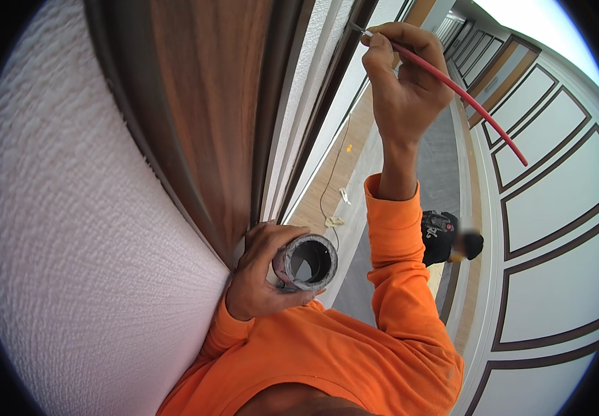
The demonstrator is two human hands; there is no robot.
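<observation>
**Brush raised to the trim, cup held low against the wall**

On your far left is the white textured wall, and next to it the brown wood-grain panel with its dark edge trim. Your left hand rests low against that panel, its fingers wrapped around a small round cup whose open mouth faces the camera; the inside looks dark and what it holds cannot be told. Both your sleeves are orange.

Further right and higher up, your right hand is closed in a pinch on a thin brush with a red handle. Its tip sits at the dark trim, and the handle slants down to the right. Beyond your forearm, a person in dark clothes is down on the corridor floor, well apart from you. White wall panels with brown borders fill the right side.
</observation>
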